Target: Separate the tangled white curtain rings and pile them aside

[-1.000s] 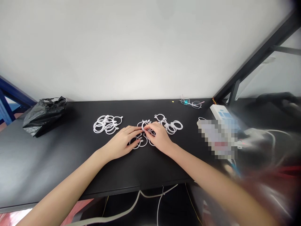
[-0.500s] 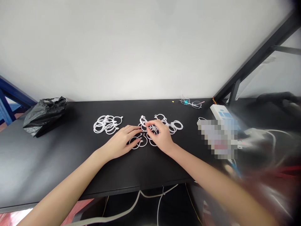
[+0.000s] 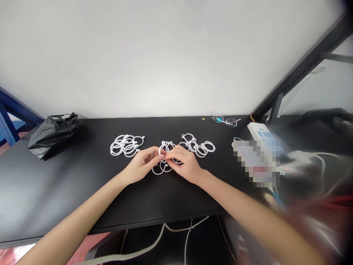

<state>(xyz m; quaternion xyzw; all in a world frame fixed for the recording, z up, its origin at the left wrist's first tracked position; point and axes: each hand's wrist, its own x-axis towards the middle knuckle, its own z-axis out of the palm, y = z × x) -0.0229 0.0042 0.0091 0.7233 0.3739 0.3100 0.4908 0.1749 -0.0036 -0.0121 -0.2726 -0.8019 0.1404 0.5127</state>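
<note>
Two bare hands meet over the middle of the black worktop [image 3: 143,209], fingertips nearly touching. Left hand [image 3: 142,165]: thumb and fingers pinch one white ring [image 3: 159,150], raised between the hands. Right hand [image 3: 186,163]: narrow, thumb and fingertips brought together on the lower part of the same ring; exact contact partly hidden by the fingers. Loose rings [image 3: 158,173] lie under and just beyond the fingertips, partly covered; count uncertain. Left group of rings [image 3: 127,145]: overlapping, beyond the left hand, apart from the middle ones. Right group of rings [image 3: 197,146]: overlapping, just beyond the right hand. Glasses [image 3: 231,122] near the wall [image 3: 154,59], farther right. Black plastic bag [image 3: 53,136] at far left, crumpled.
</note>
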